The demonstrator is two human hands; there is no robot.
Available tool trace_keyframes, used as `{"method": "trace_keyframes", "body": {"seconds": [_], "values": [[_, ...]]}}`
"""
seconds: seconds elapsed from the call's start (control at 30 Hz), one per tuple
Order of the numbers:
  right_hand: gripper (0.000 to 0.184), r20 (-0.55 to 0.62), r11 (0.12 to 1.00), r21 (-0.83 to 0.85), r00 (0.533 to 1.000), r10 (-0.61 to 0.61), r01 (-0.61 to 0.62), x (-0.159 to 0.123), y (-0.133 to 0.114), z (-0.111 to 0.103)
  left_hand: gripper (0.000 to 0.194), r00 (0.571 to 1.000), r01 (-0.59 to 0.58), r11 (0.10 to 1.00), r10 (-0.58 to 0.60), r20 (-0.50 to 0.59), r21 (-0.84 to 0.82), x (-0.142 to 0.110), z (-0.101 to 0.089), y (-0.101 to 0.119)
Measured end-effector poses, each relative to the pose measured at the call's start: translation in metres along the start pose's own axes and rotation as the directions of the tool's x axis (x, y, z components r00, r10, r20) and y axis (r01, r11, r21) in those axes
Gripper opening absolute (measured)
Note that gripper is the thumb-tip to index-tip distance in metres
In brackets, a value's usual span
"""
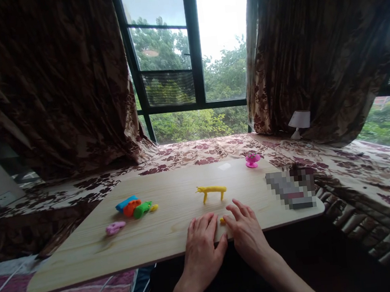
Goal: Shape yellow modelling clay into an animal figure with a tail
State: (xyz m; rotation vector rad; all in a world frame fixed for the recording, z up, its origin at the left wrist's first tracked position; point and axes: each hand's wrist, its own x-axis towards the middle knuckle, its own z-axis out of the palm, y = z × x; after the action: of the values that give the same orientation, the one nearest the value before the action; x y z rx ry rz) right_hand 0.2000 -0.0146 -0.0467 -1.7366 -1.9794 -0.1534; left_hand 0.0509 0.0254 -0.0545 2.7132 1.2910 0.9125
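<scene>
My left hand (203, 245) lies palm down near the front edge of the table, its fingers stretched out. Opposite it, my right hand (246, 229) has its fingers spread, with a fingertip at a small lump of yellow modelling clay (222, 220). The lump sits on the tabletop between both hands; whether it is pressed is hard to see. Just beyond stands a yellow clay animal figure (213, 189) on thin legs, with points at its left end. To the left are blue (126, 203), orange (132, 209), green (142, 210) and pink (115, 227) clay pieces.
The pale wooden table (171, 185) has a pink flower-like stand (252, 160) at its far right. A blurred-out dark object (290, 189) lies at the right edge. A small white lamp (299, 123) stands on the cloth-covered window ledge behind, between patterned curtains (70, 85).
</scene>
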Motion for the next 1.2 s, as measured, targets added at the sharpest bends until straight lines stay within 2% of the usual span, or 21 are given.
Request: {"method": "trace_keyframes", "body": {"seconds": [0.2, 0.43, 0.63, 0.83, 1.03, 1.2], "values": [[0.033, 0.006, 0.999, -0.007, 0.999, -0.047, 0.047, -0.013, -0.002, 0.001, 0.039, 1.000, 0.000, 1.000, 0.000, -0.001, -0.011, 0.000, 0.001, 0.000], [0.030, 0.027, 1.000, 0.000, 1.000, 0.001, -0.001, -0.004, -0.002, -0.003, 0.040, 1.000, 0.010, 1.000, -0.009, 0.023, -0.025, -0.001, 0.000, -0.001], [0.037, 0.031, 1.000, -0.003, 0.999, -0.019, 0.019, -0.018, -0.003, -0.003, 0.039, 1.000, 0.005, 1.000, -0.004, 0.015, -0.022, -0.001, 0.001, -0.002], [0.036, 0.056, 1.000, -0.028, 0.998, 0.004, -0.003, -0.005, -0.001, -0.004, 0.039, 0.999, -0.011, 0.999, 0.012, 0.030, -0.032, 0.000, -0.001, -0.003], [0.043, 0.075, 0.999, -0.022, 0.997, -0.029, 0.030, -0.017, -0.001, -0.006, 0.039, 1.000, -0.004, 0.999, 0.005, 0.027, -0.039, -0.001, 0.002, -0.003], [0.039, 0.099, 0.999, -0.037, 0.995, -0.005, 0.009, -0.002, -0.002, -0.007, 0.040, 0.999, 0.004, 0.998, -0.002, 0.033, -0.060, 0.000, 0.000, -0.005]]}}
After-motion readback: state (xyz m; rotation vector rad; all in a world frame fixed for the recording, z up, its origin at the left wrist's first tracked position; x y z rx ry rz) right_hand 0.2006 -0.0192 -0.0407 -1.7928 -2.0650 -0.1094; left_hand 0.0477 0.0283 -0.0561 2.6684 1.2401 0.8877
